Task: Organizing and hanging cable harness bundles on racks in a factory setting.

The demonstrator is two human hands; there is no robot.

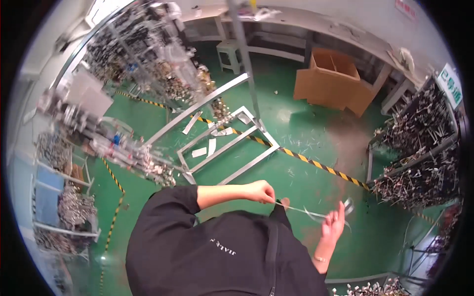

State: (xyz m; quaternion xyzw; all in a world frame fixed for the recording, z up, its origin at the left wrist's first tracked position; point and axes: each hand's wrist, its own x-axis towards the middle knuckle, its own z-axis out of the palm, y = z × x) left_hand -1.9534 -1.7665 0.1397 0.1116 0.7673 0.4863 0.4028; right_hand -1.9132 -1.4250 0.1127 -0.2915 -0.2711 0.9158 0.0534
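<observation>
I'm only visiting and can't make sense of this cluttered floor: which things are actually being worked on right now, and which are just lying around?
In hand:
- left hand, pinching one end of a thin clear strip
- right hand, open at the strip's other end

Lying about:
- open cardboard box
- metal frame on the green floor
- racks of hanging parts
- white stool

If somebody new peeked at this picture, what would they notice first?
Probably the two hands at the bottom middle: the left hand pinches one end of a thin clear strip, and the right hand is open at its other end. Next comes the bright green floor with its yellow-and-black striped tape, then the open cardboard box near the top.
</observation>
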